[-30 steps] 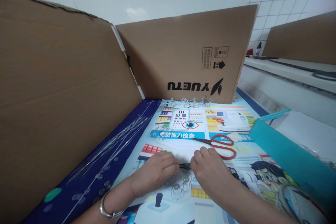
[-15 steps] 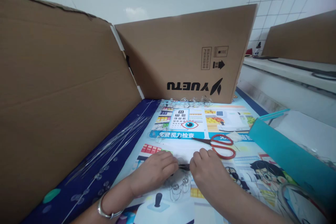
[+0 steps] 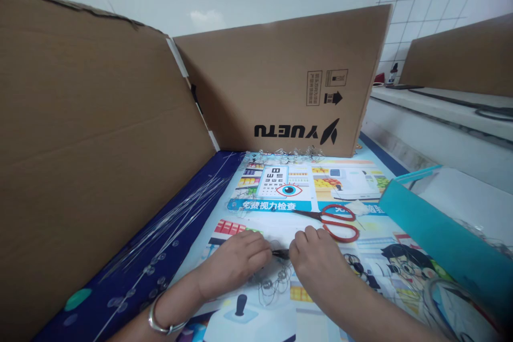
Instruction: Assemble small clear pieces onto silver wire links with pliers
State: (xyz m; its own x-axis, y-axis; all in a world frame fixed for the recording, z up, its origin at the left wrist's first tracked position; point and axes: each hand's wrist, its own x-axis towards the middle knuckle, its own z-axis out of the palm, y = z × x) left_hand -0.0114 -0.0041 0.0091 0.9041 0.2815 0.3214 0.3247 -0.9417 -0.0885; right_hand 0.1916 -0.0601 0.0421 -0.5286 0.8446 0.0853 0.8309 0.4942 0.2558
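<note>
My right hand (image 3: 316, 256) is closed round a small dark pair of pliers (image 3: 281, 254), and the metal jaws show in the gap between my hands. My left hand (image 3: 242, 259) is pinched shut at the other side of the jaws. Its fingertips point away from me, so what they grip is hidden. Just below the jaws hang or lie thin loops of wire with clear beads (image 3: 268, 283); I cannot tell where they are fixed. Red-handled scissors (image 3: 340, 222) lie beyond my right hand, blades pointing left.
Straight thin wires (image 3: 176, 211) and loose clear beads (image 3: 150, 269) lie on the dark blue strip at left. More beaded wire (image 3: 284, 156) runs along the base of the standing cardboard (image 3: 280, 75). At right sit a teal box (image 3: 436, 246) and a round clear-rimmed thing (image 3: 430, 299).
Both hands and the pliers hold almost the same place. The whole view has shifted very slightly.
</note>
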